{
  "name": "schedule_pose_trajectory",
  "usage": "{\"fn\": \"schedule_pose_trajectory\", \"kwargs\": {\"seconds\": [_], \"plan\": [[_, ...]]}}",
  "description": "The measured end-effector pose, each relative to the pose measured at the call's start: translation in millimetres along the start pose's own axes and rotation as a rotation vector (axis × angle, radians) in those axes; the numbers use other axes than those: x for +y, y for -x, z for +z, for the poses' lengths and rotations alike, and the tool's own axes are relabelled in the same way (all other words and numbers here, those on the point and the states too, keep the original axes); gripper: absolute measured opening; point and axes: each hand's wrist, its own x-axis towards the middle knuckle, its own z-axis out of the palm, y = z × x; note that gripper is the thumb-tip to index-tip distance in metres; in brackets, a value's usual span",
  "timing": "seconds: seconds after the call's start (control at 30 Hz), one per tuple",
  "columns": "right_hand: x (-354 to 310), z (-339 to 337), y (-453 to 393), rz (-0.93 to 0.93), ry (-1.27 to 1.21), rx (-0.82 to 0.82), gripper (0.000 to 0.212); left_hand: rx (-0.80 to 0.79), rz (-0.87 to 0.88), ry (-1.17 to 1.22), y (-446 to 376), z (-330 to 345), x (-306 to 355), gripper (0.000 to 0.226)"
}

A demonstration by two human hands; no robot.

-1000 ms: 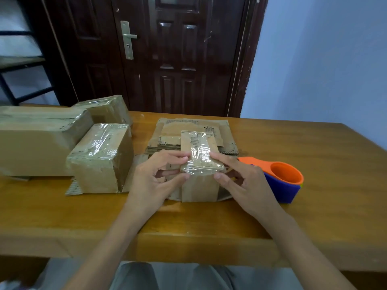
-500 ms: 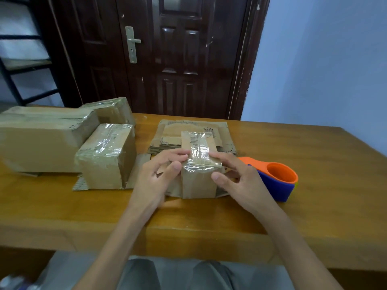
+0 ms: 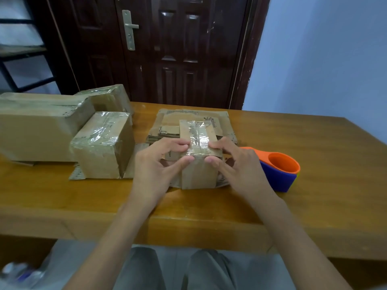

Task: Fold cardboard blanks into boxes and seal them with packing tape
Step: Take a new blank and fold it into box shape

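A small cardboard box (image 3: 199,172) stands on the wooden table (image 3: 293,206) in front of me, with clear packing tape (image 3: 199,139) running over its top. My left hand (image 3: 155,166) grips the box's left side, thumb on the front top edge and fingers on the top. Mirroring it, my right hand (image 3: 234,166) holds the right side, with its thumb pressing the tape end at the front edge. Behind the box lies a stack of flat cardboard blanks (image 3: 167,124). An orange and blue tape dispenser (image 3: 278,170) sits just right of my right hand.
Three taped boxes stand at the left: a medium one (image 3: 102,145), a long large one (image 3: 37,126) and one behind (image 3: 109,97). A dark wooden door (image 3: 178,49) is beyond the table's far edge. My knees show below the near edge.
Both hands stay on the small box; the thumbs have slid along the front top edge, pressing the tape down. The view has shifted slightly.
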Motion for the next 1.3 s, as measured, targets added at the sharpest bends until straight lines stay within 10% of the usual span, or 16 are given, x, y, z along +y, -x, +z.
{"fn": "schedule_pose_trajectory", "kwargs": {"seconds": [0.63,0.9,1.07,1.3], "plan": [[-6,3,9,0.029,0.049,0.012,0.049,0.092,0.043,-0.163,21,18,15,0.027],[-31,-31,17,-0.008,0.161,0.109,0.030,-0.120,0.263,-0.382,48,13,79,0.038],[-45,-24,13,0.063,0.122,-0.110,0.047,0.115,0.233,-0.197,-6,-34,70,0.017],[-29,-10,-22,0.046,0.107,-0.175,0.043,-0.443,0.128,-0.128,-1,-55,18,0.035]]}}
